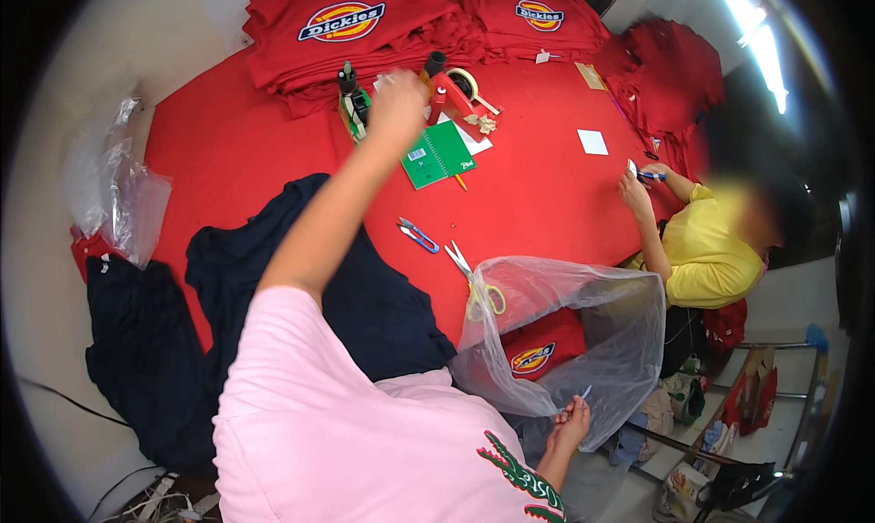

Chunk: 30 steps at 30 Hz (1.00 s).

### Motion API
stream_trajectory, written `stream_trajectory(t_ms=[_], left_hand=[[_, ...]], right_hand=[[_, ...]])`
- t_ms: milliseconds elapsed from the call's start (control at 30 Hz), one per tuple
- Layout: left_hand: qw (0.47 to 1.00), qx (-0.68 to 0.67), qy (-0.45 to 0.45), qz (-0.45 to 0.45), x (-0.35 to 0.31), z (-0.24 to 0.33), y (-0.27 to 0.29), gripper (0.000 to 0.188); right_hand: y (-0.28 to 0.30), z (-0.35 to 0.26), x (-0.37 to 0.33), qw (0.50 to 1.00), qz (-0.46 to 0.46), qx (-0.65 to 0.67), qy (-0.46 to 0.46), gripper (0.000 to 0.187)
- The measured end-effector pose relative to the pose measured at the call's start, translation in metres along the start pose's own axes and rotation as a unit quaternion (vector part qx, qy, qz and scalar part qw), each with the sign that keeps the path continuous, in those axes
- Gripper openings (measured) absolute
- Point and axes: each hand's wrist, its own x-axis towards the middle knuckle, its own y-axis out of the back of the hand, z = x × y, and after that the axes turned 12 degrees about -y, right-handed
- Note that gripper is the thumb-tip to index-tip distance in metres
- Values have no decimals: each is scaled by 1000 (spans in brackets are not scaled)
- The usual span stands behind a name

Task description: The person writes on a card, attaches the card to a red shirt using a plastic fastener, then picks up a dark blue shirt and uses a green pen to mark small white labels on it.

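My left hand [401,106] reaches across the red-covered table to desk supplies; motion smears its fingers, so what they hold cannot be made out. Next to it are a dark stapler-like tool [350,87] and a red tape dispenser [458,106]. Just below lies a green spiral notebook [438,155]. By my body my right hand [571,421] is closed around a slim, pale blue pointed thing [586,392], beside the rim of a large clear plastic bag [629,318]. Inside the bag sits a folded red garment [567,336] with a printed patch.
Yellow-handled scissors [462,261] touch the bag's edge; blue thread snips [419,235] lie near them. Dark navy garments [374,286] cover the near left. Red shirt stacks [401,35] line the far side. At right, a person in yellow [709,250] holds a small blue tool.
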Motion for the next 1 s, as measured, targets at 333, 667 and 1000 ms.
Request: stream_trajectory(t_ms=[333,667,1000], left_hand=[[963,189,-11,-190,10,-205,-9,17],[984,26,144,104,51,-99,82,25],[815,-482,312,72,21,164,-104,25]], right_hand=[[-42,-5,9,999,-18,-39,4,17],[-17,3,8,1000,17,-12,-10,18],[-44,0,-1,998,-23,-62,-8,19]])
